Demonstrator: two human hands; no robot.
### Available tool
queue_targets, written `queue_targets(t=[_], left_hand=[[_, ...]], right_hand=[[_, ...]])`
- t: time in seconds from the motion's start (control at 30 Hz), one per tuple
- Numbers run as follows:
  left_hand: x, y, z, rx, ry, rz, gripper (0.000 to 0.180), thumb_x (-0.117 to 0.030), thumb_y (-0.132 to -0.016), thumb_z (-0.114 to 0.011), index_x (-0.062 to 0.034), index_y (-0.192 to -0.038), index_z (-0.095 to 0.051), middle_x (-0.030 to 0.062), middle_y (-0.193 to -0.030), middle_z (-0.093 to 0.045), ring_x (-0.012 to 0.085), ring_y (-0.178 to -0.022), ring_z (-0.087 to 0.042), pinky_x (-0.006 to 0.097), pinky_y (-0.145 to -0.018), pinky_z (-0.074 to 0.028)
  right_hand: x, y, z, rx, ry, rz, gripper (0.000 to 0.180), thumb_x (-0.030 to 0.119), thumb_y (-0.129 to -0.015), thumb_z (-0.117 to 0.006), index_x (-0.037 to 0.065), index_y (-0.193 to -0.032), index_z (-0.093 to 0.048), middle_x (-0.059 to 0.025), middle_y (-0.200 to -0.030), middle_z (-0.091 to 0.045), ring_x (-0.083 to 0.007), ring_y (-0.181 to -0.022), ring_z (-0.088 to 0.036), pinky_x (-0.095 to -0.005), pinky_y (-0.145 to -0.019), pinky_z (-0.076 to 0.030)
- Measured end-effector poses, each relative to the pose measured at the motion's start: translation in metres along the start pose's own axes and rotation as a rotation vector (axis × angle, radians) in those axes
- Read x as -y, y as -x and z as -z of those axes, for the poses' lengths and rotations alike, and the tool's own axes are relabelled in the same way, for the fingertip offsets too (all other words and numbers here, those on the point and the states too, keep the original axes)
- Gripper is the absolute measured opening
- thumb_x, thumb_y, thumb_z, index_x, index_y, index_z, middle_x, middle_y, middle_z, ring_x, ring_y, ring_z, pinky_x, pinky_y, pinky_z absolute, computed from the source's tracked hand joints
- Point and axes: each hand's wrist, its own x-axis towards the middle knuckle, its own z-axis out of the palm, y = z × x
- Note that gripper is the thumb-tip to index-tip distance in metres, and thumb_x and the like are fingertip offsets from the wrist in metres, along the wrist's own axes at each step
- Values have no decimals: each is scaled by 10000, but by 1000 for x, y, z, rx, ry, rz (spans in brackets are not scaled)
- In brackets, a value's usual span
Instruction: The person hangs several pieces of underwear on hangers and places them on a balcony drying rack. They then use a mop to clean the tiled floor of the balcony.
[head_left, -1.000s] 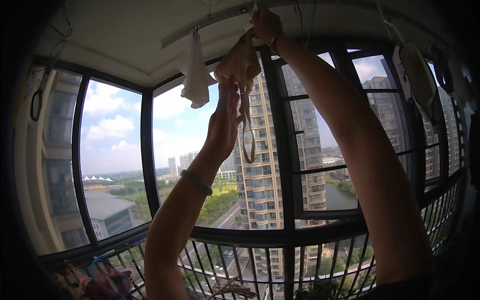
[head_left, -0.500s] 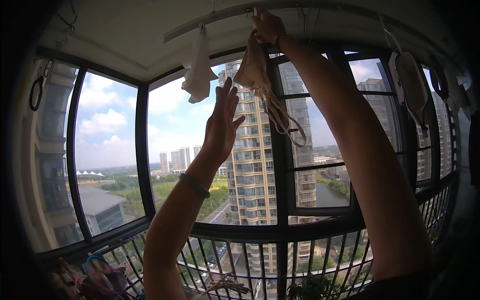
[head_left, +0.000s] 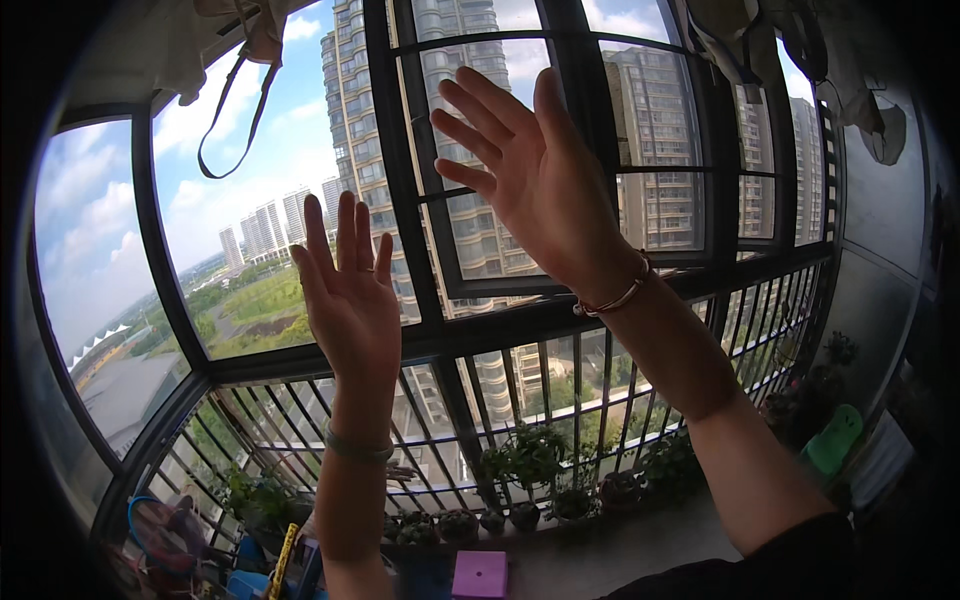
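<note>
Both my hands are raised in front of the window, holding nothing. My left hand (head_left: 350, 300) is open, palm showing and fingers pointing up, a bangle around its wrist. Higher and to the right, my right hand (head_left: 530, 180) is open too, fingers spread and a thin bracelet (head_left: 615, 290) on the wrist. At the upper left hangs a beige cloth item (head_left: 264, 35) with a long looped strap (head_left: 208, 150); its top lies outside the view. Beside it a pale cloth (head_left: 180, 55) hangs in shadow. Neither hand touches them.
Dark window frames (head_left: 390, 160) and a barred railing (head_left: 540, 385) stand ahead. Potted plants (head_left: 525, 455) line the railing's foot, with a pink stool (head_left: 480, 574) nearer. More items hang at the upper right, among them a light pouch (head_left: 885, 135). A green plastic object (head_left: 832, 440) is at right.
My right hand has come down from the beige cloth item at the rail and opened. My left hand has also lowered. The view has tilted down and turned right.
</note>
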Motion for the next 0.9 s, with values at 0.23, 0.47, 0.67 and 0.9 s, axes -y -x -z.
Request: queue_targets(t=[0.23, 0.47, 0.67, 0.9], left_hand=[[137, 189, -128, -99, 509, 594, 544, -446, -1041, -230, -177, -1513, -231, 153, -1526, -306, 274, -1431, -259, 436, -1171, -217], [222, 357, -257, -216, 738, 1167, 505, -422, -1046, -241, -196, -1494, -295, 132, -1519, -330, 270, -1407, -312, 439, -1153, -270], [280, 458, -377, -121, 979, 1624, 515, -435, -1036, -296, -209, -1498, -288, 123, -1545, -282, 262, -1438, -240, 436, -1177, -202], [345, 547, -467, -10, 1012, 1996, 497, -440, -1036, -290, -220, -1480, -324, 105, -1534, -306, 260, -1422, -267, 447, -1172, -210]], right_hand=[[80, 262, 109, -500, -279, -465, 796, 637, -967, -267, 39, -1491, -255, -130, -1535, -293, -258, -1383, -339, -411, -1063, -369], [218, 495, 171, -1175, -196, -605, 675, 560, -1003, -255, 99, -1496, -279, -71, -1524, -338, -240, -1358, -373, -441, -1069, -353], [326, 598, 183, -1568, 2, -495, 678, 556, -1004, -280, 89, -1495, -270, -92, -1514, -347, -234, -1339, -391, -432, -1070, -347], [386, 684, 215, -1857, 82, -294, 629, 514, -1014, -298, 92, -1481, -301, -109, -1518, -341, -263, -1358, -371, -457, -1081, -330]])
